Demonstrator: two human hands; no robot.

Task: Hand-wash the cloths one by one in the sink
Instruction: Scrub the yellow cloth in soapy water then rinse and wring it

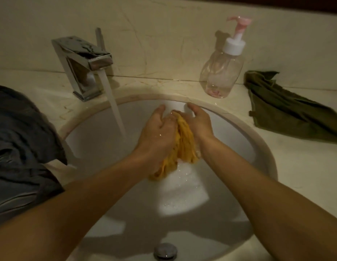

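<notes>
A wet yellow cloth [183, 146] is bunched between my two hands over the white sink [262, 146]. My left hand [160, 132] grips its left side, fingers curled into the fabric. My right hand [197, 121] holds the cloth's right side, its fingertips hidden behind the cloth. The cloth's lower end hangs down towards the basin. Water runs from the chrome tap [82, 65] in a stream [114, 110] that falls just left of my left hand. Foam lies on the basin under the cloth.
A dark grey cloth [22, 147] lies heaped on the counter at the left. An olive green cloth [288, 112] lies on the counter at the right. A clear pump bottle [222, 72] stands behind the sink. The drain plug [165, 251] sits at the near edge.
</notes>
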